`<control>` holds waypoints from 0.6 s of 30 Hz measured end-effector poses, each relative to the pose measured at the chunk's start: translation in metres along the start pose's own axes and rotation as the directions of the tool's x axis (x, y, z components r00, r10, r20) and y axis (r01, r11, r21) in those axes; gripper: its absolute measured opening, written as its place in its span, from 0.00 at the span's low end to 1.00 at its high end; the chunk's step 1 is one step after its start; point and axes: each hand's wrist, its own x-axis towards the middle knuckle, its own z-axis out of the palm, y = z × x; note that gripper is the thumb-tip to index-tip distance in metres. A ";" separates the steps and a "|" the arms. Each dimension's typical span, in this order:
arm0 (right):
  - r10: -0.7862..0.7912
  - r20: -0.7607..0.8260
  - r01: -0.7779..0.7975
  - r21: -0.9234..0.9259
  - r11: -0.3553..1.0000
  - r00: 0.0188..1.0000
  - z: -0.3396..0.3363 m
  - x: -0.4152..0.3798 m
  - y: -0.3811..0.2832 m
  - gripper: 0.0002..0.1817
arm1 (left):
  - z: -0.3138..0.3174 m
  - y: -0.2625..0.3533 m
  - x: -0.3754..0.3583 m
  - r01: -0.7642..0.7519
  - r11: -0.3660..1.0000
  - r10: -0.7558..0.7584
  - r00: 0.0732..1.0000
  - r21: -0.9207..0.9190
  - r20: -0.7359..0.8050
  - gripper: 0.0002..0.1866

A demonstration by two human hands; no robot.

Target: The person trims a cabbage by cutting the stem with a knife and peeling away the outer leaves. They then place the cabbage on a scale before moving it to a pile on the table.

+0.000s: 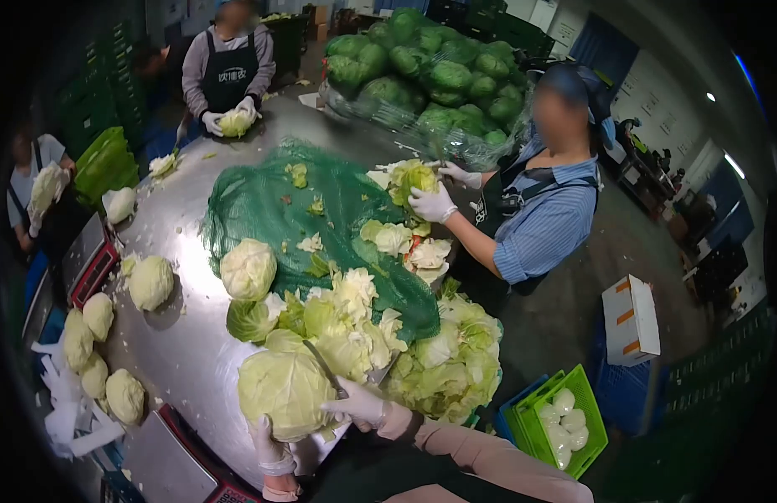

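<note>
A large pale green cabbage (286,394) sits at the near edge of the metal table. My left hand (273,453), in a white glove, supports it from below at its near side. My right hand (360,404), also gloved, is closed around a knife whose dark blade (321,360) slants up along the cabbage's right side; its fingertips touch the cabbage. The handle is hidden in the hand. Loose trimmed leaves (351,323) are heaped just beyond the cabbage, and another whole cabbage (248,269) rests farther back beside a green mesh net (296,197).
Several trimmed cabbages (150,283) and a scale (172,457) are at the left. A leaf-filled bag (451,356) stands right of my right hand. A co-worker (543,201) holds a cabbage at the right; two others work across the table (187,176). A green crate (585,419) is lower right.
</note>
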 end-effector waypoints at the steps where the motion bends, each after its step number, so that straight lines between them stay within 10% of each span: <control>1: -0.015 0.001 0.015 0.003 1.000 1.000 -0.007 0.006 0.009 0.37 | 0.010 -0.001 0.003 0.000 0.997 0.000 1.000 -0.072 0.005 0.33; 8: -0.225 -0.138 0.241 0.118 0.963 0.965 -0.026 -0.004 0.007 0.36 | 0.046 -0.015 0.008 0.279 0.793 -0.257 0.959 -0.541 0.117 0.32; 18: -0.301 -0.108 0.279 -0.181 0.943 0.948 -0.037 0.008 0.003 0.29 | 0.048 -0.028 0.008 0.133 0.836 -0.119 0.991 -0.532 0.061 0.31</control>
